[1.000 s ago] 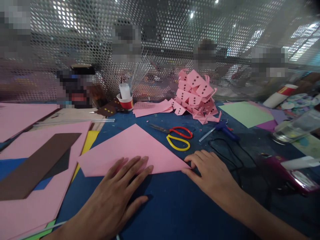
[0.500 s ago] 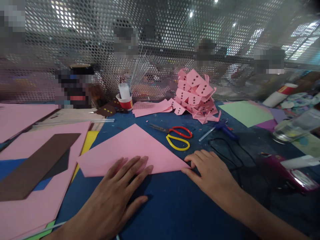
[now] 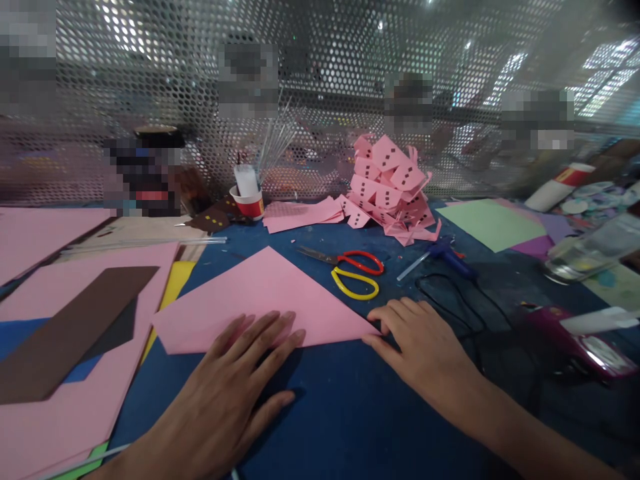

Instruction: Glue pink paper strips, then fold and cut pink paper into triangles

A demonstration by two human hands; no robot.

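A folded sheet of pink paper (image 3: 260, 293) lies on the blue table, one point toward the far side and a narrow corner at the right. My left hand (image 3: 240, 380) rests flat across its near edge, fingers spread and thumb apart on the table. At the narrow right corner, my right hand (image 3: 420, 340) has its fingers curled and its thumb close below, pinching the paper's tip. Just beyond the paper are scissors (image 3: 345, 267) with one red and one yellow handle, blades slightly apart.
A blue glue gun (image 3: 453, 259) with its black cord lies to the right, near a maroon device (image 3: 580, 343) and a glass (image 3: 595, 250). Behind stand a pile of dotted pink paper pieces (image 3: 387, 190) and a paper cup (image 3: 249, 202). Stacked sheets with a brown strip (image 3: 83, 327) lie left.
Both hands and the pink paper stay in place. Only the camera view shifts very slightly.
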